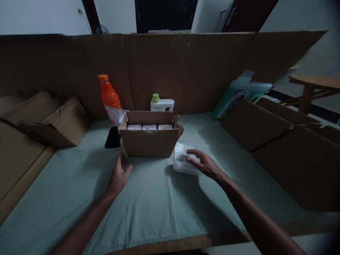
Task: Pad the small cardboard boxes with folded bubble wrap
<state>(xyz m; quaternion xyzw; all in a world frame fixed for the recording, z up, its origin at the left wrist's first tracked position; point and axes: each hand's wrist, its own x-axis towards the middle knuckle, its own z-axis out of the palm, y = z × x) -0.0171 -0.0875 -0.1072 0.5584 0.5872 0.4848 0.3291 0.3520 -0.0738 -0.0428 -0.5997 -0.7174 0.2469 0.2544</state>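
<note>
An open-topped cardboard box (148, 144) stands mid-table, with three white items edged in purple (149, 127) side by side inside it. Just in front of its left corner is my left hand (119, 175), fingers apart, holding nothing. My right hand (204, 164) reaches over a folded piece of bubble wrap (183, 159) that lies by the box's right side. The thumb and fingers of that hand are spread; whether they touch the wrap I cannot tell. Partly behind the box's left edge lies a black phone-like slab (113, 137).
An orange bottle (109, 95), a white bottle with a green cap (162, 103) and a teal jug (239, 94) stand at the back before a cardboard wall (191, 71). Cardboard boxes flank the left (63, 124) and right (292, 159). A green cloth (148, 205) covers the table.
</note>
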